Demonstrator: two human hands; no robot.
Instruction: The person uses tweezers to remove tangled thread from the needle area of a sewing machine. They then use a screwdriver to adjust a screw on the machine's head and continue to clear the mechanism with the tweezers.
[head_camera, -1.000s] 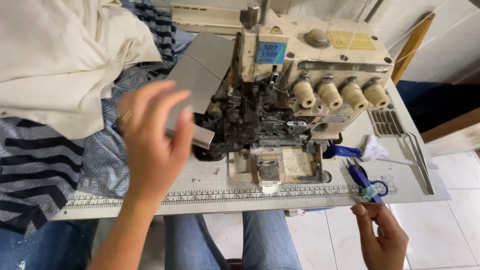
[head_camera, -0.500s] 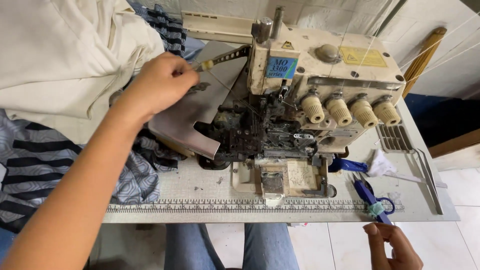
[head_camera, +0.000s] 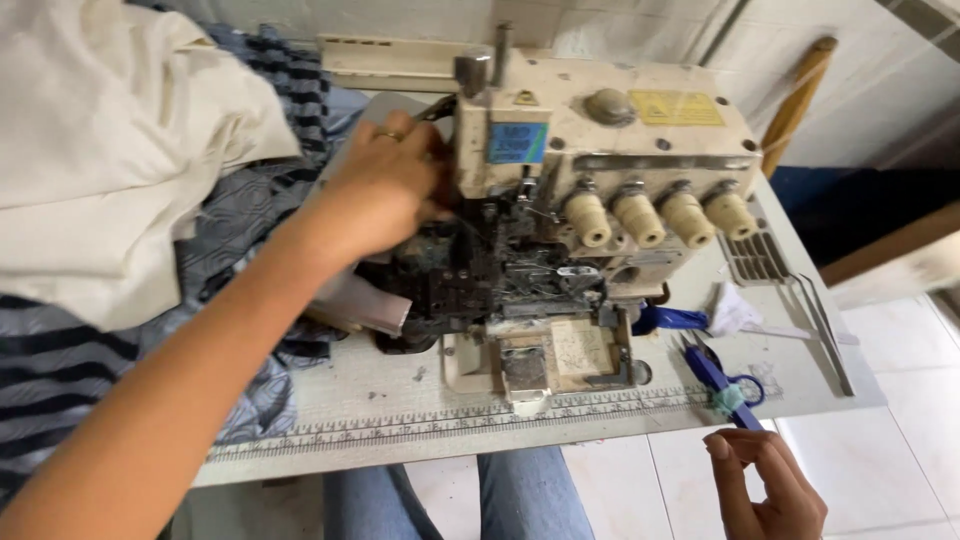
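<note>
Cream metal overlock sewing machine (head_camera: 600, 200) with 4 round tension knobs stands at centre of pale worktable (head_camera: 400, 410). Left hand (head_camera: 385, 195), ring on 1 finger, reaches into its left side by the dark mechanism; fingertips hidden, grip cannot be told. Right hand (head_camera: 765, 485) hangs loosely curled, holding nothing, below table edge, near blue-handled scissors (head_camera: 720, 380). Cream fabric pile (head_camera: 110, 150) over striped cloth (head_camera: 60, 370) lies left

Left hand (head_camera: 385, 190) outstretched, right hand (head_camera: 765, 485) curled
</note>
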